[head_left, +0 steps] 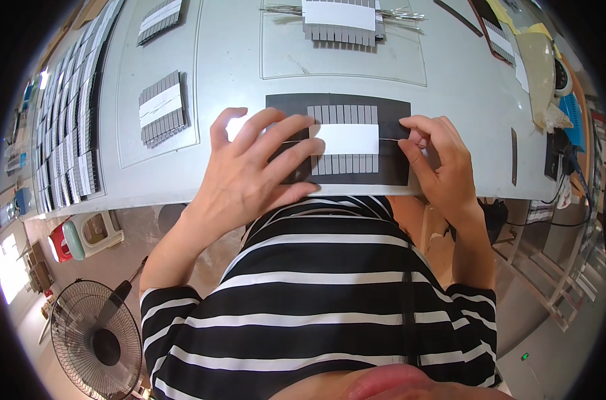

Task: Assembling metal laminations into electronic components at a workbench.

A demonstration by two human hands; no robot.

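Observation:
A row of narrow grey strips (343,164) with a white band (346,139) across its middle lies on a dark mat (393,170) at the table's near edge. My left hand (243,160) is open over the mat's left part, fingers spread, with two fingertips at the left end of the white band. From the right end of the strips a thin wire (389,139) runs to my right hand (441,155), whose thumb and forefinger close on it. Another short length of wire shows left of the strips, partly covered by my left fingers.
Beyond the mat lies a stack of similar strips (339,35) with wire bundles at both sides. More bundles (161,110) are at the left, beside long rows of strips (69,127). A dark flat bar (514,157) lies right; a fan (96,337) stands lower left.

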